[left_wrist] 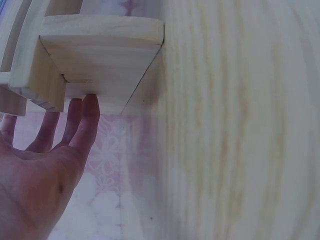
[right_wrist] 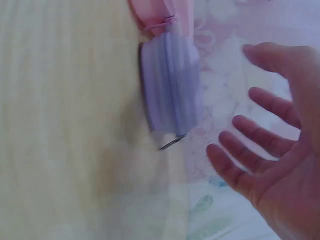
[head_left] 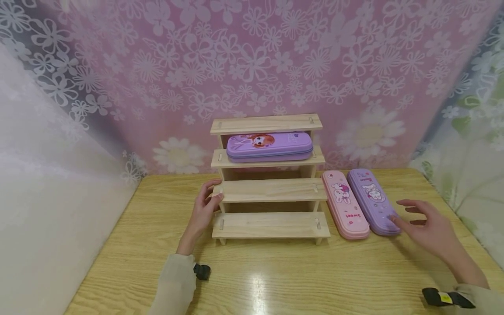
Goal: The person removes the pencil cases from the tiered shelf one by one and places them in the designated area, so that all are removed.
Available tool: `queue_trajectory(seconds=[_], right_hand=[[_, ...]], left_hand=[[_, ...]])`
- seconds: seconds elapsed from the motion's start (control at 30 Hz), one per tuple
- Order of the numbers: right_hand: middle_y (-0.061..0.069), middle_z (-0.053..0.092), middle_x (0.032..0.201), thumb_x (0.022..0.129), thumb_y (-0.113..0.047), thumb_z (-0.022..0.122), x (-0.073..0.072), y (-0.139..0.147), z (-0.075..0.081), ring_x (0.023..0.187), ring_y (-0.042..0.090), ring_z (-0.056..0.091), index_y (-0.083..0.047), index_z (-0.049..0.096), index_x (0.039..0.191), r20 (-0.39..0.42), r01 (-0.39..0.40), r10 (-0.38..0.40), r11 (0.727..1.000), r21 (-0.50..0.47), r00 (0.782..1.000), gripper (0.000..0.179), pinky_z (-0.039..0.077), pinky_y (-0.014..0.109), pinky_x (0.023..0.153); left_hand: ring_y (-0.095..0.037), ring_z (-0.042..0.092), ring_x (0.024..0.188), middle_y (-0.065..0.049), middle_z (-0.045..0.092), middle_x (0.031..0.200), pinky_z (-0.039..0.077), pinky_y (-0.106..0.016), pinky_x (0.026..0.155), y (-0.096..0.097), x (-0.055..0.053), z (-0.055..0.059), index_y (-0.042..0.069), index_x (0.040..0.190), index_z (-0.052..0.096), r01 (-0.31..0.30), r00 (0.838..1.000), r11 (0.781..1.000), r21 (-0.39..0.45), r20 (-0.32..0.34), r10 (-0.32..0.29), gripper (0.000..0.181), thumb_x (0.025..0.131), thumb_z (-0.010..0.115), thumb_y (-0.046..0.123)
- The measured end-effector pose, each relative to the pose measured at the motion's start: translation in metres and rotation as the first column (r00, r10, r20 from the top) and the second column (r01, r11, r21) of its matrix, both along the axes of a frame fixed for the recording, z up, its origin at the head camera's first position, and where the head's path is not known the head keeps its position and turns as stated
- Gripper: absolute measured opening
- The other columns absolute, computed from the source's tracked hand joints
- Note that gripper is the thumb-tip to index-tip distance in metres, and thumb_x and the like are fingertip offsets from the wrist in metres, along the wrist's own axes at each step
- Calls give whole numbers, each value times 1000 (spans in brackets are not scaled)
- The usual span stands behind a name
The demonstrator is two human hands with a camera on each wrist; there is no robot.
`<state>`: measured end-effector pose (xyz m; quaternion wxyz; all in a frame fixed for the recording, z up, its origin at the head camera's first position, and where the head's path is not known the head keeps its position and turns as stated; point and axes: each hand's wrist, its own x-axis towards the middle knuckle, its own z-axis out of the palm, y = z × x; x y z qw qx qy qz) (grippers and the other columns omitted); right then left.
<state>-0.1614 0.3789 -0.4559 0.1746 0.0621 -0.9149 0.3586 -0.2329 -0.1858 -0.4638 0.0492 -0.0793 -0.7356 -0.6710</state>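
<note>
A light wooden stepped rack (head_left: 271, 225) stands on the table. My left hand (head_left: 204, 202) holds the left end of one of its middle steps, thumb at the front and fingers further back; the left wrist view shows the fingers reaching against the wood, with the thumb out of sight. On an upper step lies a purple zipped pencil case (head_left: 271, 148) with a girl's picture. My right hand (head_left: 429, 225), fingers spread, is at the near end of a lilac pencil case (head_left: 372, 201). In the right wrist view a gap shows between that hand and the case.
A pink pencil case (head_left: 344, 203) marked "Sweet" lies between the rack and the lilac case. The wood-grain table (head_left: 157, 236) meets a pink floral backdrop (head_left: 256, 65) behind, with pale panels at both sides.
</note>
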Motion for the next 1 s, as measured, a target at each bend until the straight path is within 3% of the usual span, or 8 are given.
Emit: queue_trajectory(seconds=[0.07,0.17,0.3,0.47,0.57,0.7,0.83,1.0], right_hand=[[-27,57,118,87,-15,82,-2,-6,7,101,-23,48,-13,66,126,-32,4,-5,999,-36,999,43,46,1,71],[-23,60,120,86,-14,82,-7,-17,17,104,-19,50,-16,68,126,-71,-2,-1,999,-44,997,42,45,0,76],[-19,60,120,86,-13,82,-17,-33,30,106,-20,49,-10,67,127,-99,-35,33,999,-21,995,43,43,-1,77],[-28,58,116,84,-8,81,-31,-53,44,106,-17,50,-8,68,125,-149,-86,82,996,-23,985,43,42,-2,78],[-34,55,115,83,-3,81,-38,-65,51,106,-16,51,-6,68,126,-205,-118,112,993,-17,972,45,43,-2,79],[-36,54,118,78,7,82,-50,-81,59,108,-17,52,-3,67,127,-304,-173,167,985,8,938,53,44,0,83],[-22,60,121,73,13,82,-59,-96,68,110,-12,55,-1,67,127,-370,-225,214,974,13,904,58,46,2,84],[9,68,122,70,13,84,-71,-113,79,113,-10,55,0,68,125,-423,-276,259,961,22,869,59,46,3,85]], left_hand=[[-24,61,105,-17,55,136,59,-39,84,-1,0,-1,8,146,47,-2,1000,1000,-3,-1,2,44,103,56,11],[-24,60,106,-16,55,136,59,-38,84,-1,0,-1,10,145,48,-2,1000,1000,-6,-2,2,43,103,56,12],[-24,60,107,-15,55,136,59,-38,85,-1,-1,-1,12,144,49,-3,1000,1000,-12,3,3,41,103,55,13],[-23,60,106,-17,55,136,59,-41,86,0,0,0,8,145,47,-3,1000,1000,-7,9,3,44,103,55,12],[-23,60,106,-17,55,137,59,-41,86,0,0,0,6,146,46,-3,1000,1000,-10,7,3,45,103,56,12],[-24,61,106,-17,56,137,59,-40,85,0,0,0,7,146,47,-3,1000,1000,-14,2,3,44,103,56,12],[-26,60,108,-15,55,137,59,-37,85,-1,0,0,14,143,50,1,1000,1000,-16,1,-1,41,103,57,14],[-27,60,109,-12,55,137,59,-40,87,-1,0,0,18,141,52,4,1000,1000,-7,7,-4,38,103,56,15]])
